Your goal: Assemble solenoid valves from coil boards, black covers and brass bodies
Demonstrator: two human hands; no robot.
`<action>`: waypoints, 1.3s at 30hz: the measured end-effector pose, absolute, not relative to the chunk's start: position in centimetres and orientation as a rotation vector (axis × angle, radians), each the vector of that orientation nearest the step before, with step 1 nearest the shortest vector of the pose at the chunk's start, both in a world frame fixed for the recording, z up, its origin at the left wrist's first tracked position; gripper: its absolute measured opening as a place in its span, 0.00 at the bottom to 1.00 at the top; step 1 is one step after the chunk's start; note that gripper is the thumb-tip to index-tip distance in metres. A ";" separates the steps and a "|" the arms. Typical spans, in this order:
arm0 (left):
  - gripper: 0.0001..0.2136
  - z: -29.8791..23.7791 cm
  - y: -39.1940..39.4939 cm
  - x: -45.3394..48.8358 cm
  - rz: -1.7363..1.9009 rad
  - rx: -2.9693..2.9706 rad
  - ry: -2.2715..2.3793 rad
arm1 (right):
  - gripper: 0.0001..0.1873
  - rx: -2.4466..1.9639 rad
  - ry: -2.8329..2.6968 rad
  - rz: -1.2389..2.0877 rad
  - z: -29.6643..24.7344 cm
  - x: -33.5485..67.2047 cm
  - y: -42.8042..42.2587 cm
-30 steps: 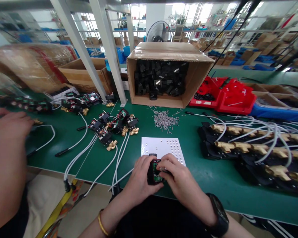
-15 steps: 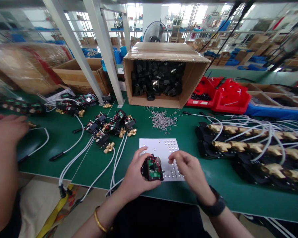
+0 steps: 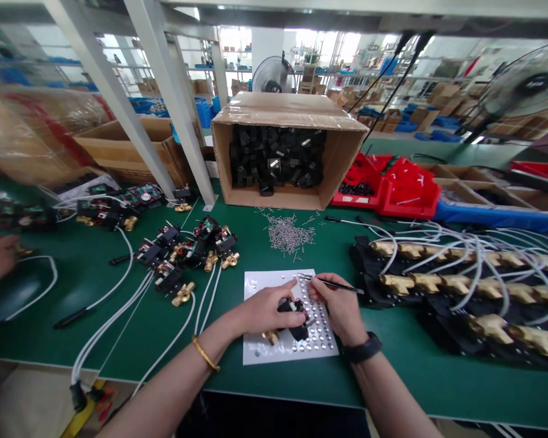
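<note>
Right hand moved toward far corner of sheet, fingers pinching tweezers; left hand, index outstretched, clasps black housing.

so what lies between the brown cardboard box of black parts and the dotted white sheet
In the head view, a loose heap of thin silvery pieces lies on the green tabletop, between the brown box and the white sheet.

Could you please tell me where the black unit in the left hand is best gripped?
Probably by the sides of its black housing, coming from the left, as the left hand does. The exposed inner parts show on the right, toward the right hand, so this grip should leave them clear.
</note>
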State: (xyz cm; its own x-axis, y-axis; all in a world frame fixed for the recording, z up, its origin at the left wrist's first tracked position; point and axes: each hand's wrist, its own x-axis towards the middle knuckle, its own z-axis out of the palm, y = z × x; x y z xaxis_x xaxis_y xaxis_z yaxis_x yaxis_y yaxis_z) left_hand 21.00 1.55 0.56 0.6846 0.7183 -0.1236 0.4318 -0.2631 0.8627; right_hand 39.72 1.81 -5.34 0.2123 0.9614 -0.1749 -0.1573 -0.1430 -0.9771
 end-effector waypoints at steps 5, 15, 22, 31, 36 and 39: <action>0.16 0.6 1.4 20.9 0.372 1.909 0.941 | 0.18 -1.444 -0.909 1.026 -6.5 39.7 1.7; 0.17 0.1 1.6 20.8 0.371 1.897 0.946 | 0.17 -1.480 -1.018 1.041 -6.1 39.7 1.7; 0.17 0.0 1.5 20.7 0.369 1.893 0.957 | 0.18 -1.391 -0.939 1.160 -6.5 40.1 2.0; 0.17 -0.2 1.5 20.7 0.392 1.878 0.942 | 0.19 -1.357 -0.918 1.206 -5.9 40.1 1.9; 0.18 -0.2 1.6 20.6 0.391 1.867 0.942 | 0.19 -1.356 -0.904 1.242 -5.5 40.0 1.9; 0.22 -0.3 1.5 20.7 0.391 1.870 0.942 | 0.19 -1.381 -0.917 1.182 -5.6 39.8 1.7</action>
